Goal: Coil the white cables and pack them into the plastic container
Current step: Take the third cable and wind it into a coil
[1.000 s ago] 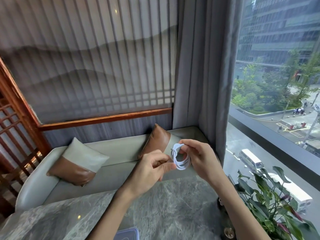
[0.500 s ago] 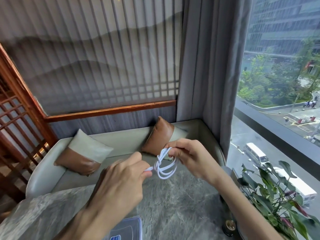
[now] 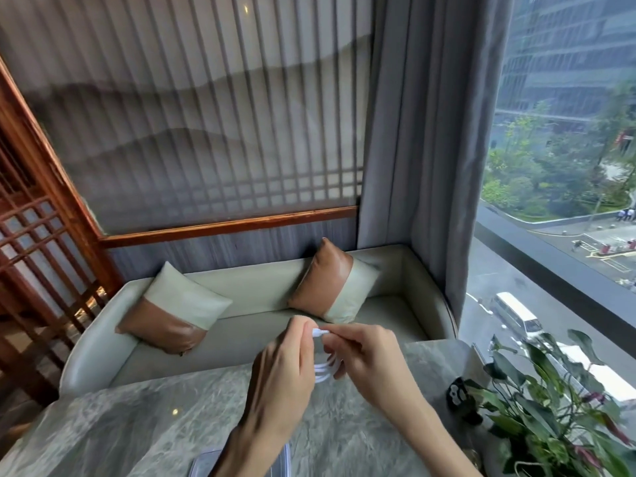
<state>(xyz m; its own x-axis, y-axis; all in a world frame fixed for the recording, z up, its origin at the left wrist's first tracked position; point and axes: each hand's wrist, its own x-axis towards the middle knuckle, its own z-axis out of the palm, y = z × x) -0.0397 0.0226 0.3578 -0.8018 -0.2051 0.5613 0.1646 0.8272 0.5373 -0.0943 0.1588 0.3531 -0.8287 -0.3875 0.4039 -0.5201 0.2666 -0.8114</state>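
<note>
Raised over marble table (image 3: 120, 425): left hand (image 3: 282, 370) and right hand (image 3: 368, 359) pinching coiled white cable (image 3: 325, 368), loops half hidden by fingers. Plastic container (image 3: 201, 464) at bottom edge, blocked by left forearm. Potted plant (image 3: 550, 407) on right.

Glossy marble table (image 3: 144, 425); smooth white cable (image 3: 325, 368); leather-and-cloth cushions (image 3: 172, 313).
</note>
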